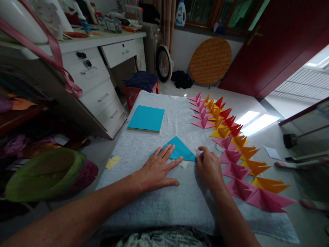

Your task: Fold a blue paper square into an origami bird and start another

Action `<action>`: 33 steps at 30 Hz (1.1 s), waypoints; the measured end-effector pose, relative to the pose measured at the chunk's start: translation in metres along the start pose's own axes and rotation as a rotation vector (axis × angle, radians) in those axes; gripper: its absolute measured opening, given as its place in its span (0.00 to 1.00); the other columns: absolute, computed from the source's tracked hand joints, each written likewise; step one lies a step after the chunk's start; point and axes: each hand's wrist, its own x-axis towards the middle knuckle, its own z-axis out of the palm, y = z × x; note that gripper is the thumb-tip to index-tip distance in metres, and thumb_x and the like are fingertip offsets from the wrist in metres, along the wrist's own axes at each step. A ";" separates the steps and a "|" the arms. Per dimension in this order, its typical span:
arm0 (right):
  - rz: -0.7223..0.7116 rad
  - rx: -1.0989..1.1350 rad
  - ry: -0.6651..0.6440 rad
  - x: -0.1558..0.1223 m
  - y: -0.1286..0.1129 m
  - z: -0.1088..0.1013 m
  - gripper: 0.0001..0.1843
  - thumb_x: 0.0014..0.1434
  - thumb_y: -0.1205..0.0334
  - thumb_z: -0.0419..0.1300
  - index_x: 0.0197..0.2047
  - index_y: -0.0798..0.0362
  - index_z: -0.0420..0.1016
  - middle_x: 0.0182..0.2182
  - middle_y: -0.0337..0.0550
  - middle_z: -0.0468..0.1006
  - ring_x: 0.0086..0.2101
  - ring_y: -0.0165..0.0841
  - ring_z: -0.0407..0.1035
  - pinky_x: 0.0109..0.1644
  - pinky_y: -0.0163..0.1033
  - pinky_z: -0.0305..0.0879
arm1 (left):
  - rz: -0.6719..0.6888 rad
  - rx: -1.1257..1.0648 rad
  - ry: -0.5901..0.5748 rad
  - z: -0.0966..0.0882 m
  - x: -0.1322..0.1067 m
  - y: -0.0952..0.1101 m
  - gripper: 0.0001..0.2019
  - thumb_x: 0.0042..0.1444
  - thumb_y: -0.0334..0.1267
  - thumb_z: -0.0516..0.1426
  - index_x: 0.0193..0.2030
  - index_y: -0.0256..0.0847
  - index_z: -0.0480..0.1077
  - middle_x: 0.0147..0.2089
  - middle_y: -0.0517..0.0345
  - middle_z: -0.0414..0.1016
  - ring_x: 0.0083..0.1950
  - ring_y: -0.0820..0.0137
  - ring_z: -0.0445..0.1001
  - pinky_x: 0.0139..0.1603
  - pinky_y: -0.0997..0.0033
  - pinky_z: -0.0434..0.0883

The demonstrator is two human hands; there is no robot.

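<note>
A sheet of blue origami paper (181, 150), folded into a triangle, lies on the cloth-covered table with its peak pointing away from me. My left hand (161, 166) rests flat on its left part, fingers spread, covering some of the near edge. At the right corner of the triangle is my right hand (209, 166), its fingers curled in and touching the tip. A square stack of blue paper (147, 118) sits farther back on the left. Rows of folded paper cranes in pink (235, 170), yellow (220, 131) and red (235, 129) line the table's right side.
A pale quilted cloth (174, 206) covers the table. Left of it stand a green-lined basket (46, 175) and a white desk with drawers (102, 97). Behind are a stool (142, 80), an open washing machine door (163, 64) and a round wooden board (210, 61).
</note>
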 end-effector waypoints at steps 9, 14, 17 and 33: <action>-0.545 0.203 -0.107 -0.039 -0.047 0.011 0.24 0.65 0.65 0.52 0.64 0.59 0.65 0.61 0.57 0.70 0.61 0.43 0.62 0.64 0.52 0.62 | 0.040 0.026 0.061 0.007 -0.004 -0.003 0.35 0.61 0.62 0.52 0.70 0.47 0.57 0.77 0.41 0.42 0.76 0.48 0.43 0.72 0.44 0.46; -0.509 0.222 -0.162 -0.047 -0.047 0.021 0.33 0.67 0.56 0.55 0.69 0.66 0.56 0.66 0.65 0.61 0.67 0.49 0.53 0.68 0.58 0.58 | 0.042 0.056 0.067 0.013 -0.004 -0.006 0.39 0.60 0.58 0.55 0.74 0.47 0.49 0.77 0.40 0.40 0.77 0.48 0.41 0.72 0.45 0.46; -0.512 0.198 -0.174 -0.046 -0.041 0.021 0.35 0.68 0.53 0.53 0.70 0.68 0.55 0.67 0.66 0.59 0.68 0.49 0.51 0.68 0.58 0.58 | 0.038 0.063 0.055 0.010 -0.004 -0.004 0.39 0.60 0.56 0.57 0.74 0.48 0.48 0.77 0.41 0.40 0.76 0.48 0.42 0.72 0.45 0.46; -0.430 -0.146 -0.235 -0.056 0.005 -0.005 0.41 0.66 0.43 0.53 0.70 0.66 0.55 0.70 0.63 0.51 0.69 0.49 0.47 0.70 0.55 0.53 | 0.013 0.021 0.042 0.004 -0.003 -0.002 0.38 0.59 0.67 0.50 0.72 0.56 0.53 0.77 0.43 0.42 0.76 0.45 0.44 0.69 0.41 0.49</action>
